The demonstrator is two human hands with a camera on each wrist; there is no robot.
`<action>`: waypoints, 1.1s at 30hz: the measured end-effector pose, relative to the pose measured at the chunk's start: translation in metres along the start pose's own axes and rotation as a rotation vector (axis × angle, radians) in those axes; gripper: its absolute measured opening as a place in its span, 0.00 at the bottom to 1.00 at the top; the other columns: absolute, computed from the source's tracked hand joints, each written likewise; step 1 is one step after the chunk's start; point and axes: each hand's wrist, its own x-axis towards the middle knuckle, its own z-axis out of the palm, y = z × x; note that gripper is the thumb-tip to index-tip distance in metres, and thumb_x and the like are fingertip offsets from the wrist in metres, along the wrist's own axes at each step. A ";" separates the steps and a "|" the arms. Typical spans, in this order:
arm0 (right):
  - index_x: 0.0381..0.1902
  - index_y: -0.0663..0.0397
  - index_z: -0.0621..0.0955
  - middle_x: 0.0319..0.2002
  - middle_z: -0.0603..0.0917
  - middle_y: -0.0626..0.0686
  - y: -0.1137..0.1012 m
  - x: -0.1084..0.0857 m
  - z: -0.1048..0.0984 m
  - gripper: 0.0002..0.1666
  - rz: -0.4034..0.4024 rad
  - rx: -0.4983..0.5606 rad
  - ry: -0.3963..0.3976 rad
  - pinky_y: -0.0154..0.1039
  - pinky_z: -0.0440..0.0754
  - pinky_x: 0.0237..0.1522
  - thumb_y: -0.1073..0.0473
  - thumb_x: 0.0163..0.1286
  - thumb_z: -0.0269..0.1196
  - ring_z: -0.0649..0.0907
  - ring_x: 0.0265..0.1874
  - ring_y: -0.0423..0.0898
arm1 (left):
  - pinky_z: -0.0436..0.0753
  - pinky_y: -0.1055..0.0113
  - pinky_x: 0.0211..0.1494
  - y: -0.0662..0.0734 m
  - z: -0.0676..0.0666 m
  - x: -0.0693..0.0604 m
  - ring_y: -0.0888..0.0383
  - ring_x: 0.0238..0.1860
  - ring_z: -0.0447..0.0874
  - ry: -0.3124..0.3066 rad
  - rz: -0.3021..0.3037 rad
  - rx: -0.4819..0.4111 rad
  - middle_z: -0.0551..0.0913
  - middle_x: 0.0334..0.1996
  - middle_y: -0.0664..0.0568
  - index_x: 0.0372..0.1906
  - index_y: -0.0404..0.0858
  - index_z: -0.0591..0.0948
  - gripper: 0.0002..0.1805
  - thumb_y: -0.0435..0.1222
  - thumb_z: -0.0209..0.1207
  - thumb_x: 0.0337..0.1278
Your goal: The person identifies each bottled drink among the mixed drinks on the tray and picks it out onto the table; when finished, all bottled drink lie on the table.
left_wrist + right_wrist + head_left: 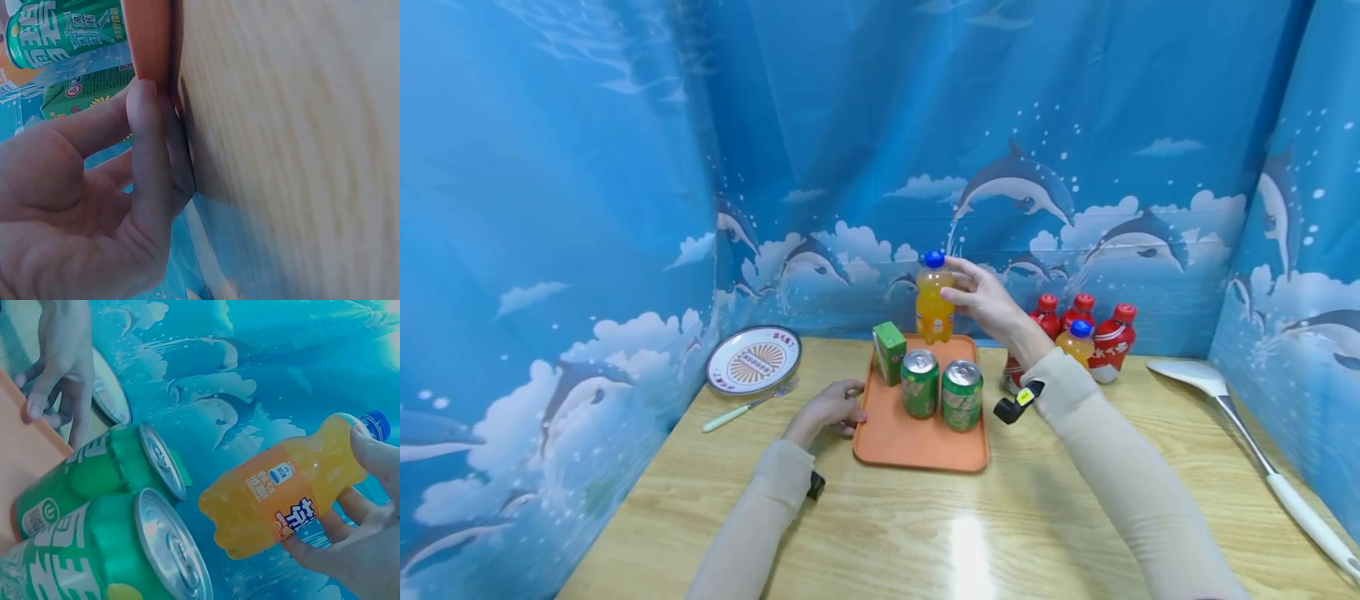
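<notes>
My right hand [988, 302] grips an orange soda bottle [934, 310] with a blue cap, upright above the far end of an orange tray [917, 450]. In the right wrist view, thumb and fingers hold the bottle [269, 494] around its upper part and side. My left hand [829, 408] pinches the tray's left rim, the thumb [145, 115] against its edge in the left wrist view. On the tray stand a green drink carton [890, 354] at the back left and two green soda cans, one in the middle [920, 385] and one to the right [962, 398].
Several red-capped bottles [1112, 342] and another orange soda bottle [1077, 343] stand right of the tray, partly behind my right forearm. A spatula [1240, 425] lies at the far right. At left are a patterned plate [754, 360] and a fork [737, 414]. A blue curtain [865, 150] encloses the table.
</notes>
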 end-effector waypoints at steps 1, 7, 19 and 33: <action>0.84 0.44 0.60 0.80 0.66 0.60 -0.001 0.000 -0.001 0.38 0.006 0.018 -0.006 0.65 0.67 0.82 0.62 0.82 0.57 0.72 0.74 0.58 | 0.85 0.76 0.24 0.000 0.000 0.000 0.60 0.28 0.79 0.001 0.001 0.001 0.78 0.38 0.47 0.80 0.35 0.64 0.41 0.22 0.61 0.62; 0.85 0.42 0.58 0.80 0.65 0.62 -0.005 -0.004 -0.008 0.38 0.031 0.110 -0.055 0.68 0.62 0.83 0.61 0.83 0.55 0.72 0.73 0.56 | 0.84 0.76 0.24 -0.002 0.000 0.002 0.60 0.28 0.79 -0.002 0.001 -0.001 0.78 0.37 0.48 0.80 0.35 0.64 0.40 0.23 0.61 0.63; 0.83 0.43 0.61 0.70 0.76 0.49 -0.012 -0.021 -0.017 0.35 -0.022 0.132 -0.052 0.65 0.67 0.81 0.59 0.82 0.56 0.79 0.65 0.45 | 0.84 0.76 0.25 -0.002 0.000 0.001 0.59 0.29 0.79 0.003 -0.002 0.005 0.77 0.38 0.47 0.80 0.36 0.64 0.41 0.23 0.62 0.62; 0.77 0.42 0.68 0.62 0.81 0.43 -0.027 -0.067 -0.046 0.30 -0.112 0.161 -0.003 0.31 0.86 0.61 0.61 0.81 0.58 0.83 0.58 0.41 | 0.84 0.76 0.23 0.000 0.002 -0.001 0.61 0.23 0.77 0.031 -0.016 -0.006 0.78 0.52 0.36 0.80 0.37 0.65 0.42 0.21 0.61 0.59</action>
